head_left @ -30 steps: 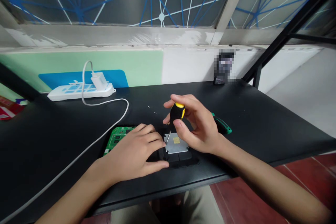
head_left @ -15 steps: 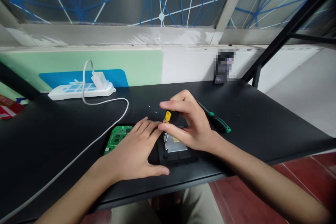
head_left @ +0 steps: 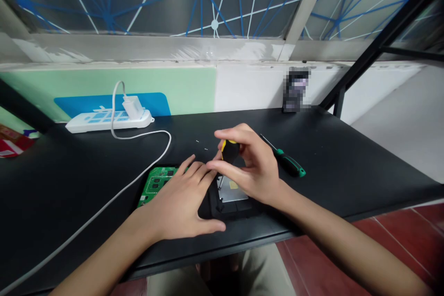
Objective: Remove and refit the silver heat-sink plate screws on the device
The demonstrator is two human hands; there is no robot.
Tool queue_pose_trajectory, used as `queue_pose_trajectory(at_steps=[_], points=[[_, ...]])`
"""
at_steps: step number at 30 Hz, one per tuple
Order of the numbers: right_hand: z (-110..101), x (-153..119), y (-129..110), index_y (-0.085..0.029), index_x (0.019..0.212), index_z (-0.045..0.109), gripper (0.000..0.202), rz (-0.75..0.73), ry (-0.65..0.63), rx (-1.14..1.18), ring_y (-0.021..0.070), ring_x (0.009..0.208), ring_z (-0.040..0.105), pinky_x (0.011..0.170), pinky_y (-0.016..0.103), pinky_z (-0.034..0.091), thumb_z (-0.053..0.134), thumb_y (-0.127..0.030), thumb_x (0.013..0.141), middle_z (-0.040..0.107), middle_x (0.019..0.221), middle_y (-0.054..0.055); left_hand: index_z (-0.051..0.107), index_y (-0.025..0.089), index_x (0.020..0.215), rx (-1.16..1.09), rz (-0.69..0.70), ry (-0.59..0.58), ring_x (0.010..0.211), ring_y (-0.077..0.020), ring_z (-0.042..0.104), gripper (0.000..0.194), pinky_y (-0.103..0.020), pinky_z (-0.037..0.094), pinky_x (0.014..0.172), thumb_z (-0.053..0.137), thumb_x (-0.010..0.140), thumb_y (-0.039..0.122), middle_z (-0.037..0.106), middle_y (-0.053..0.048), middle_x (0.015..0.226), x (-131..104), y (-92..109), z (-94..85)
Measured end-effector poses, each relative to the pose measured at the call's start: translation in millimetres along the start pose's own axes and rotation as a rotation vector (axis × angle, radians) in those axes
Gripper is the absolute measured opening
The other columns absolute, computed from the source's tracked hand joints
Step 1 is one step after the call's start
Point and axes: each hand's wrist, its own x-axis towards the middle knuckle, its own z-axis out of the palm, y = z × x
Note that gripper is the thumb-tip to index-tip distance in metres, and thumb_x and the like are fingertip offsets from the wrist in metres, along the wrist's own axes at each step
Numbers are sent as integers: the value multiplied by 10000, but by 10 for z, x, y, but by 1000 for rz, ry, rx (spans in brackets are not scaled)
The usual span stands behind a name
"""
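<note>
My right hand [head_left: 253,162] grips the black and yellow handle of a screwdriver [head_left: 230,150], held upright between thumb and fingers. Its thin shaft points down at a silver metal plate [head_left: 233,190] with a yellow label, set in a black casing [head_left: 239,210]. Flat across the casing's left part lies my left hand [head_left: 180,199], fingers stretched out and thumb spread toward me. Under and beyond that hand a green circuit board [head_left: 157,182] shows in part. The exact spot where the screwdriver tip meets the device is hard to make out.
A second screwdriver [head_left: 290,163] with a green and black handle lies to the right. Two tiny pale pieces, perhaps screws, lie beyond my hands. At the back are a white power strip [head_left: 104,122] with a cable [head_left: 138,175] and a pixelated phone-like object [head_left: 294,90].
The screwdriver handle has turned in my right hand, showing more black and less yellow. My left hand keeps its place on the casing. The whole view shifts slightly.
</note>
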Motion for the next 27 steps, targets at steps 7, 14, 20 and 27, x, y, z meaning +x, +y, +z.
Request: queue_pose_trajectory(at_steps=[7,14,20,27], points=[[30,-67,-54,-249,1480,452,479,-2,19,122,180,1013,710,835,402,648,419,-162,1010,611,1279,107,470,163,1430,1,1,7,1372,-386,458,856,-609,149,1236,724,780,658,572,-166,1407,18,6,-1],[46,-10,-105,-267,1379,555,495,-70,57,-79,179,889,655,764,384,635,639,-124,913,639,1050,65,438,168,1457,-26,0,4,1393,-417,430,878,-660,212,1196,743,776,630,532,-179,1465,12,2,-2],[98,-43,-67,-276,1261,605,395,-115,95,-31,180,843,607,665,346,611,719,-260,883,580,942,35,496,202,1407,-40,-6,23,1362,-397,469,818,-642,210,1211,780,750,598,567,-146,1417,14,11,-4],[104,-104,-95,-266,1485,404,502,-11,4,48,189,1014,696,822,390,647,448,-178,993,642,1230,92,473,196,1423,-31,15,41,1394,-411,429,834,-658,207,1202,755,769,630,578,-159,1405,13,-2,6]])
